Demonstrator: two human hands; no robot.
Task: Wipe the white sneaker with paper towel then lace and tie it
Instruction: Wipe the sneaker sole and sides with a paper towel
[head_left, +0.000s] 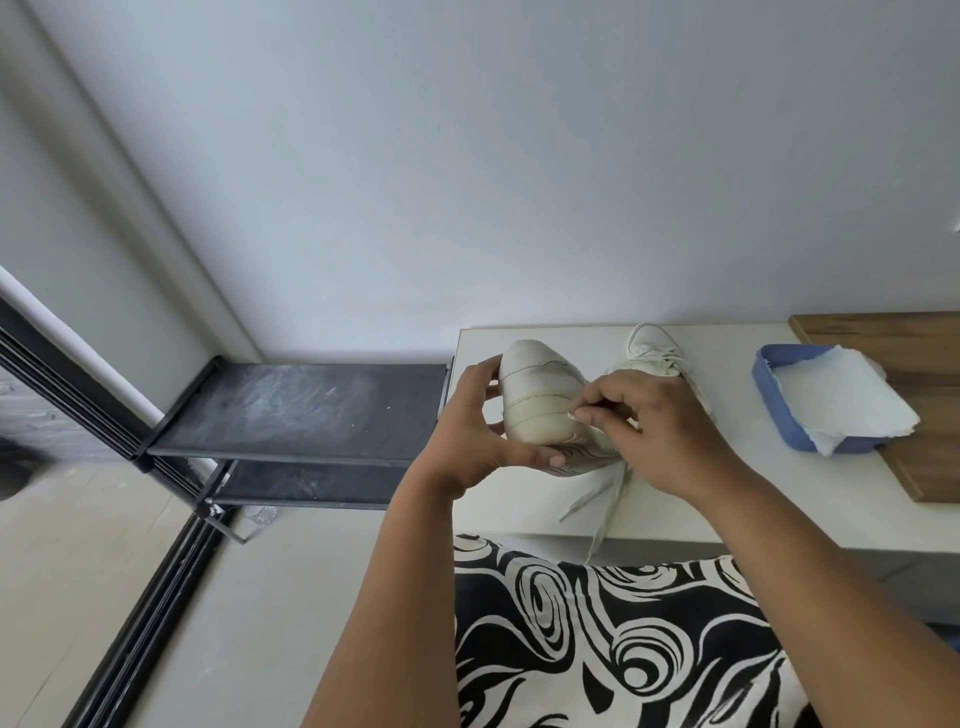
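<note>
While the left hand (480, 415) grips the light, stiff-soled white leather sneaker (545, 400) by its heel, the right hand (644, 421) pinches paper towel (574, 415) against it.

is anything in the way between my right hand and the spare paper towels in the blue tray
Nothing visible blocks it. The right hand is at the held sneaker, and the blue tray of paper towels lies to its right across bare white tabletop.

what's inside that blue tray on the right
The blue tray holds torn white paper towel, which overhangs its near edge. The towel covers the tray's floor, so whatever lies under it cannot be seen.
</note>
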